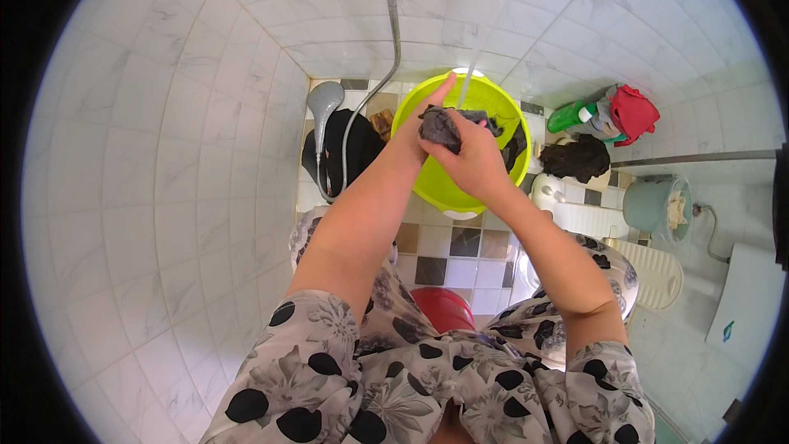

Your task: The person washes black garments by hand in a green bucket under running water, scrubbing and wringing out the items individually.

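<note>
A wet dark grey cloth (441, 129) is bunched up between my two hands, above a lime-green basin (440, 185). My right hand (477, 156) is closed round the cloth from the near right. From the left, my left hand (425, 112) holds the cloth too; one digit points up and away, while its other fingers are mostly hidden behind the cloth. Beyond my hands a thin stream of water (467, 86) falls into the basin. More dark cloth (514, 148) lies inside the basin at its right side.
Left of the basin, a shower head (326, 97) with a metal hose rests by black fabric (353, 152). To the right are a green bottle (571, 117), a red cloth (634, 115), a dark cloth heap (577, 158) and a bucket (647, 205). A red stool (442, 310) is below me.
</note>
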Demonstrator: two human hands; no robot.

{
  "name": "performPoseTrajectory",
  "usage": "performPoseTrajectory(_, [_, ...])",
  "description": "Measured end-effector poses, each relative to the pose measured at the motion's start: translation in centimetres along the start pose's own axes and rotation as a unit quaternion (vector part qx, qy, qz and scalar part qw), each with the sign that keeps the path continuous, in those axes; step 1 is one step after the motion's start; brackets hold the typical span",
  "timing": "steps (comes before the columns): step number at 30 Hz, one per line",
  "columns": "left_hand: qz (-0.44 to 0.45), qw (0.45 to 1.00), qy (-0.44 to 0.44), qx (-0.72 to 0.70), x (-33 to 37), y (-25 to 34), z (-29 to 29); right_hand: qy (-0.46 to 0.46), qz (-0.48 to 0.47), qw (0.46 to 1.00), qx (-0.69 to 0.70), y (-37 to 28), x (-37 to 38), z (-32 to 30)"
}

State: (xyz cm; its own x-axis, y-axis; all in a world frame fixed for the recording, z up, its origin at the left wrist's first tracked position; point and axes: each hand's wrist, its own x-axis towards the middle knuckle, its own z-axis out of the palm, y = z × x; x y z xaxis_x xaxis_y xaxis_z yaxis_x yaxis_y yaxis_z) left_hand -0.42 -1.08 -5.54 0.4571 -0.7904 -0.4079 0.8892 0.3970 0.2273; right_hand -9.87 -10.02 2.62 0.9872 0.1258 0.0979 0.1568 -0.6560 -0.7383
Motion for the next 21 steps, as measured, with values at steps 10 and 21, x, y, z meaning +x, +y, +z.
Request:
performPoseTrajectory(10, [0.256,0.852,0.242,0.386,-0.6,-1.1,5.2,0.054,0.216,0.957,0.184,13.9,0.4,1.6])
performPoseTrajectory(21, [0.197,0.890,-0.031,0.411,-2.5,0.7,4.9,-0.068,0.305,0.790,0.527,9.7,2.2,-4.8])
